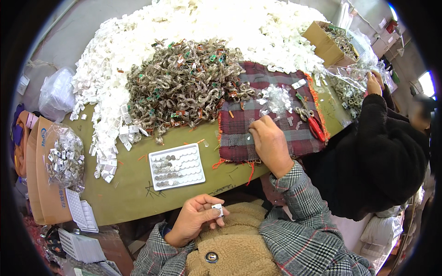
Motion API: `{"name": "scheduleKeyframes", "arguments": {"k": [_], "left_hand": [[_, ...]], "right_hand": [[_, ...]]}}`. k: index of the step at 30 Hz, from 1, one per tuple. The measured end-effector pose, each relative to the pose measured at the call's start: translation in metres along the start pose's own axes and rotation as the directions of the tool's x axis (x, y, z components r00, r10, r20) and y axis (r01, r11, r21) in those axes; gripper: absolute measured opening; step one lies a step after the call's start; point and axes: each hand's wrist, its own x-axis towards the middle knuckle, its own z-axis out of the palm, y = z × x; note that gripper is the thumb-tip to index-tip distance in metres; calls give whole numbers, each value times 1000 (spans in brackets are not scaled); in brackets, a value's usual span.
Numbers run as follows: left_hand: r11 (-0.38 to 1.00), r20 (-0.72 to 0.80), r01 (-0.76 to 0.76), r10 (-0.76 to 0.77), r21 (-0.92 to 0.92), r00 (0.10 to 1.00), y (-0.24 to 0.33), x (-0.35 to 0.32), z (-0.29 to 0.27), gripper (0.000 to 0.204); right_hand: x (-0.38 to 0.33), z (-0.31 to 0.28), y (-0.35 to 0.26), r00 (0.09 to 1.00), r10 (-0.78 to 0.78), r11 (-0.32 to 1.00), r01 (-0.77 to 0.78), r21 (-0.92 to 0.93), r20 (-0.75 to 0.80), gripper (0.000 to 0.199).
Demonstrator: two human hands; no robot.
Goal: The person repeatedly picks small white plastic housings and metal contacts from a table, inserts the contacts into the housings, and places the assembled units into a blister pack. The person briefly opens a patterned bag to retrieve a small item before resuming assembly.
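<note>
My left hand (199,217) pinches a small white square plastic housing (218,209) between thumb and fingers, in front of my lap. Over the dark red plaid cloth (237,147) is my right hand (272,146), its fingers curled together and pointing down. Whatever those fingertips hold is too small to make out. Beyond that hand lie a heap of small clear plastic pieces (277,99) and a red-handled cutting tool (316,129). Between my hands and the heaps sits a white tray (201,177) with rows of round cells, some holding grey discs.
Coiled clear wires (184,87) with small green and orange boards form a mound, backed by a large heap of white housings (106,69). A person in black (368,156) handles a plastic bag (348,87) at right. Stacked trays (83,246) and a cardboard box (48,184) stand left.
</note>
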Motion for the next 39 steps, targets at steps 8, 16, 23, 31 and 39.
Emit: {"name": "scheduleKeyframes", "arguments": {"k": [8, 16, 23, 31, 39], "left_hand": [[998, -16, -34, 34, -45, 999, -4, -7, -5, 22], [998, -8, -26, 26, -50, 1000, -4, -2, -3, 23], [998, -4, -25, 25, -52, 1000, -3, -3, -2, 23], [970, 13, -139, 144, -197, 989, -1, -15, -9, 28], [867, 60, -325, 374, -379, 926, -7, -27, -17, 33]], "right_hand": [[-8, -17, 16, 947, 316, 888, -275, 369, -55, 16], [-4, -17, 4, 998, 40, 966, -27, 256, -46, 11], [3, -4, -1, 985, -95, 989, 111, -103, 145, 12], [6, -21, -28, 993, -116, 993, 116, 15, -19, 3], [-60, 0, -119, 936, -203, 651, -89, 754, 286, 9]]}}
